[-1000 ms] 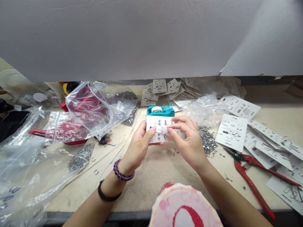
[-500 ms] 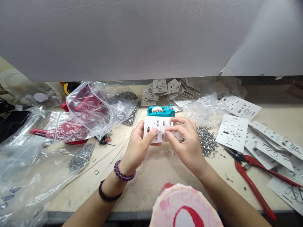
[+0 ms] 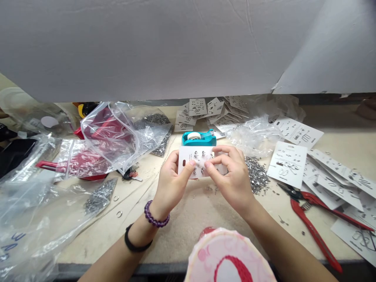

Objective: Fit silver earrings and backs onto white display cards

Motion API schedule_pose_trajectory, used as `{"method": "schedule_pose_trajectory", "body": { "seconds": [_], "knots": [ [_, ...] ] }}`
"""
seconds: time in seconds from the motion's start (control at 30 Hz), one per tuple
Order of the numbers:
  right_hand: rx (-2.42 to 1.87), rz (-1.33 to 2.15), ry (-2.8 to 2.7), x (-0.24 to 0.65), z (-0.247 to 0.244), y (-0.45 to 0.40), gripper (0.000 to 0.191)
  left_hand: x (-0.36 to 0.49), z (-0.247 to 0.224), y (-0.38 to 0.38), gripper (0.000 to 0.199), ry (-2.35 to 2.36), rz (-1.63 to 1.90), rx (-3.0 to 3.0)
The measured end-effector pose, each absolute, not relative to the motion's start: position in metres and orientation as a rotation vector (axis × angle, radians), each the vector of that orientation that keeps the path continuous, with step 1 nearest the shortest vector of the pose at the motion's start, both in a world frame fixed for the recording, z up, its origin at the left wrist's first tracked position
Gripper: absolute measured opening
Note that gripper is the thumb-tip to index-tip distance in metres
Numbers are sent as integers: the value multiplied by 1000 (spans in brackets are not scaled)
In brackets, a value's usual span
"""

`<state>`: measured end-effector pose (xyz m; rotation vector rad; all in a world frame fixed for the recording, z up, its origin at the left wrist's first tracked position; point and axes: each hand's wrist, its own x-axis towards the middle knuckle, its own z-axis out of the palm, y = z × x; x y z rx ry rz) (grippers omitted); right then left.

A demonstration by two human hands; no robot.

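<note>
My left hand [image 3: 173, 178] grips a white earring card [image 3: 183, 152] by its left side, thumb on the front and fingers behind. Several small silver stud earrings [image 3: 203, 153] sit in rows on the card. Across its right part, my right hand [image 3: 232, 172] has thumb and a fingertip pinched together close to the card's face. Whatever lies between those tips is too small or hidden to make out. Just beyond the card stands a teal tape dispenser [image 3: 185, 138]. A heap of small silver studs [image 3: 257, 176] lies beside my right hand.
Filled earring cards [image 3: 288, 163] spread at the right, with more cards [image 3: 198, 106] piled at the back. Red-handled pliers [image 3: 314, 231] lie at the right front. Plastic bags [image 3: 117, 129], some holding metal parts or red scoops, cover the left. A grey panel [image 3: 164, 47] overhangs the back.
The card and both hands stay in nearly the same place, the card tipped very slightly differently. The pinched right fingertips remain at the card. The whole view has shifted a little.
</note>
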<state>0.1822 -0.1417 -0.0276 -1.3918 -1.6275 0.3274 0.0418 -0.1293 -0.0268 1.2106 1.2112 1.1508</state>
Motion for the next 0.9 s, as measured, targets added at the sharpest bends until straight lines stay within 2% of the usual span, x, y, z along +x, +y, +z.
{"method": "schedule_pose_trajectory", "body": {
  "seconds": [0.6, 0.8, 0.9],
  "knots": [
    [-1421, 241, -1680, 186, -30, -141, 18, 45, -27, -134, 17, 1311, 1160, 1388],
    [-1356, 310, -1693, 190, -27, -139, 9, 43, -23, -130, 22, 1222, 1106, 1365],
    [-1351, 306, -1658, 190, -27, -138, 30, 41, -23, -129, 22, 1203, 1101, 1362]
  ]
}}
